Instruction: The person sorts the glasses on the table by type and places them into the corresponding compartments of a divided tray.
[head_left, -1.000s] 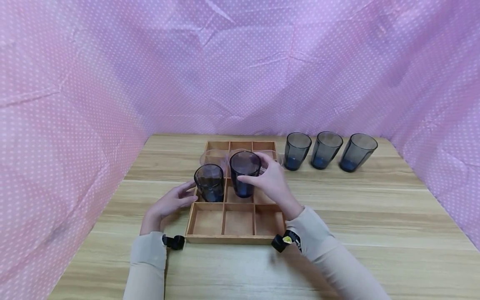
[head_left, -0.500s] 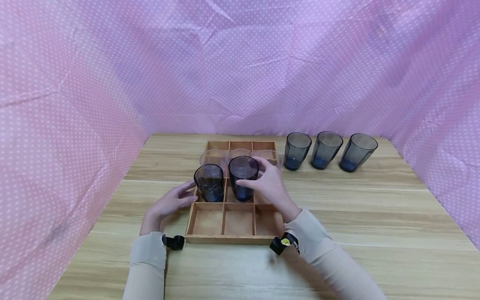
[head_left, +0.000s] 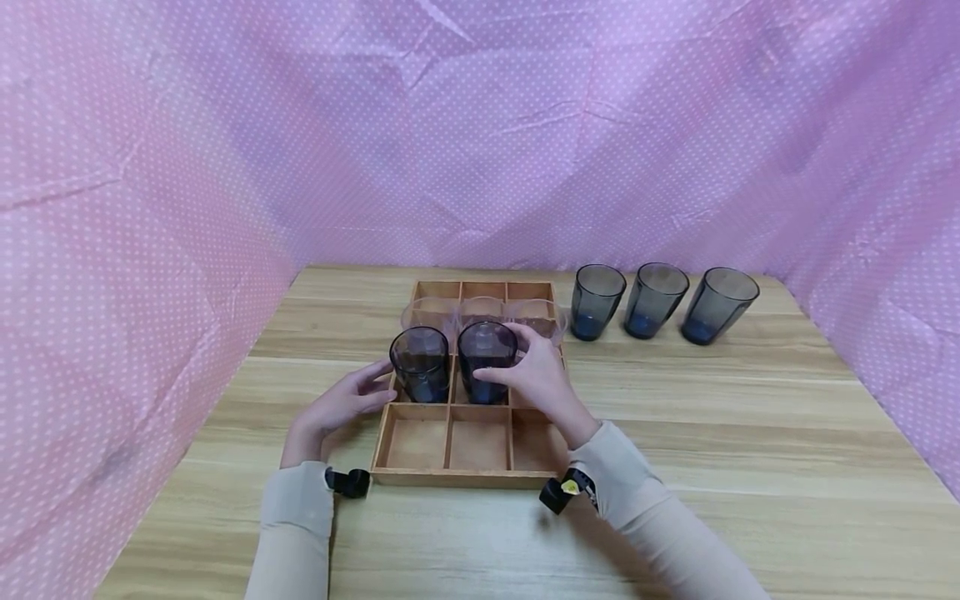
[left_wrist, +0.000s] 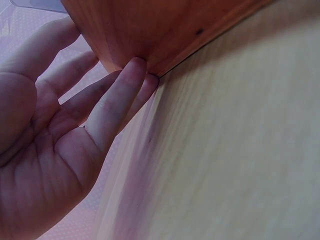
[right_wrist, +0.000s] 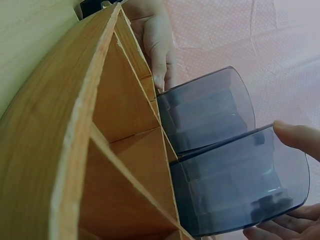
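Note:
My right hand [head_left: 542, 379] grips a dark tinted drinking glass [head_left: 483, 346], thumb on the near side and fingers behind. The glass stands upright with its base down in the middle compartment of a wooden divided box [head_left: 465, 480]. To its left, a matching glass [head_left: 420, 362] sits in the neighbouring compartment. My left hand [head_left: 341, 410] lies along the box's left side, fingers extended. In the left wrist view, the fingertips [left_wrist: 134, 70] touch the outer wooden wall. The right wrist view shows the gripped glass [right_wrist: 240, 185] close beside the other one [right_wrist: 210, 107].
Several clear glasses [head_left: 483, 307] fill the row behind the dark ones. Three more tinted glasses [head_left: 656, 302] stand on the wooden table [head_left: 720, 433] to the right of the box, near the back. Pink dotted cloth [head_left: 480, 133] hangs around the table.
My right hand has lowered the tinted glass into the middle compartment, moving slightly toward me and to the left. The left hand has stayed at the box's side.

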